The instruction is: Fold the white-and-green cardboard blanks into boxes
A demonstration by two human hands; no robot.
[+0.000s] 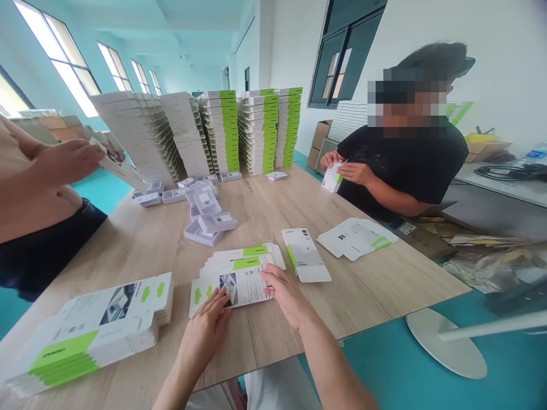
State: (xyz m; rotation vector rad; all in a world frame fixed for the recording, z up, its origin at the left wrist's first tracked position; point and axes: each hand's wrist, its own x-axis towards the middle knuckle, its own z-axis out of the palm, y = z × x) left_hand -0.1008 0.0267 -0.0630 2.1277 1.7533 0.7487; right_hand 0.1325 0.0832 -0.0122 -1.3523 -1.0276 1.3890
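Left hand [208, 326] open and flat, fingertips pressing the lower left corner of the flat carton [247, 286]. Right hand [287, 296] has its fingers bent at the carton's right edge; can't tell if it pinches. The carton tops a small pile [256, 252] near the table's [273, 210] front edge. Bigger stack [98, 324] sits to the left.

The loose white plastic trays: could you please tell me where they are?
In the head view the trays lie mid-table, left of centre, beyond the flat cartons under the left hand and right hand, before the tall box stacks.
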